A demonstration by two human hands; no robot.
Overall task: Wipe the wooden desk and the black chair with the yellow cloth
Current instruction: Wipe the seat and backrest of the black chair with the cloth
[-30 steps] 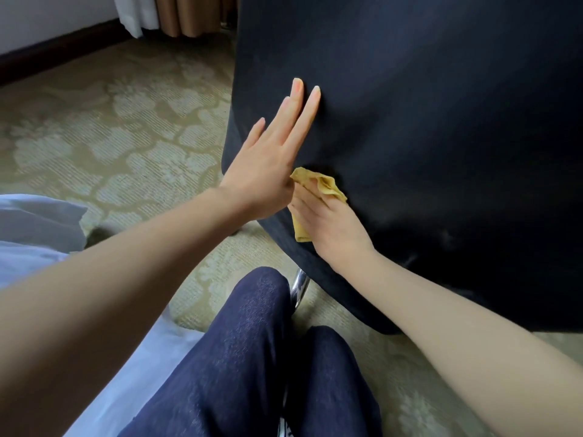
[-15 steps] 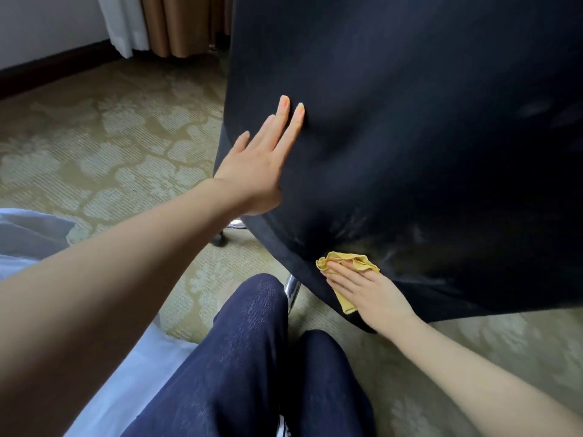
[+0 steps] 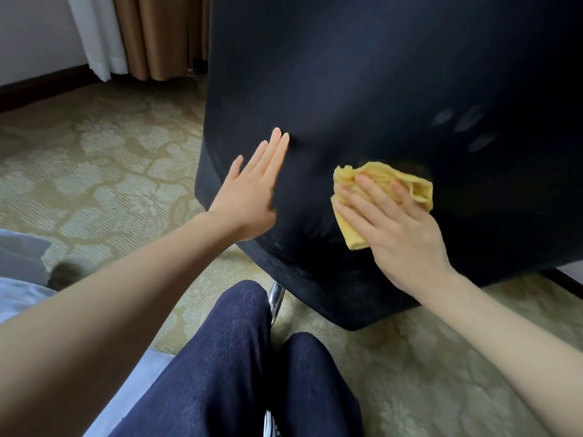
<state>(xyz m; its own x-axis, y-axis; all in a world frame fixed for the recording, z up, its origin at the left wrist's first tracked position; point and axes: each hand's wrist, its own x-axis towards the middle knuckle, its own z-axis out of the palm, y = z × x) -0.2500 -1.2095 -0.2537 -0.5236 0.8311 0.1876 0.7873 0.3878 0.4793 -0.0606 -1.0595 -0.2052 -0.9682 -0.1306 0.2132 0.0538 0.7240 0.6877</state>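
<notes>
Yellow cloth [image 3: 378, 181] sits bunched against the black chair [image 3: 378, 74]. The right hand [image 3: 400, 234] presses it there with straight, spread fingers [image 3: 356, 200]. The left hand [image 3: 252, 197] lies flat on the chair, fingers straight.

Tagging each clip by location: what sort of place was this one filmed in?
Probably a hotel room or bedroom. A floral patterned carpet runs up to the wall, floor-length tan curtains hang beside a white sheer, and pale fabric that looks like bedding lies at the lower left.
</notes>
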